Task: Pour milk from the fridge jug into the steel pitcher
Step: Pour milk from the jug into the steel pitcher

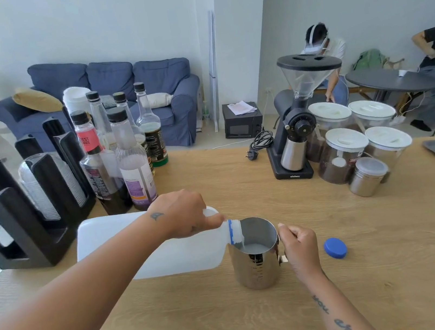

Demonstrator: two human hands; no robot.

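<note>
Jug (152, 243) is tipped close to horizontal over the table (369, 269), long axis running left to right, base at left, mouth at right. The blue-ringed neck sits on or just over the left rim of the pitcher (255, 258); contact with the rim cannot be resolved. A thin white stream runs from the mouth down the inner left wall into a shallow pool of milk at the pitcher bottom.

Left hand (182, 213) is wrapped from above around the jug's shoulder, close to the neck, fingers curled shut on it; the handle itself is hidden under the hand. The forearm crosses over the jug body.

Right hand (299, 247) is closed on the pitcher handle at the pitcher's right side, thumb on top, steadying it upright on the table.

Blue cap (335, 248) lies on the table just right of the right hand, clear of the pour.

Key relation: the mouth lies right of the left hand, along the jug axis, and over the left part of the pitcher opening, not its centre. Judgement: fill level looks low against the inner wall, so the pour is at an early stage. Ending it calls for rotating the jug about the mouth, lifting the neck end while the base drops to the left. Risk: a quick tilt change could send milk down the outer left wall.
</note>
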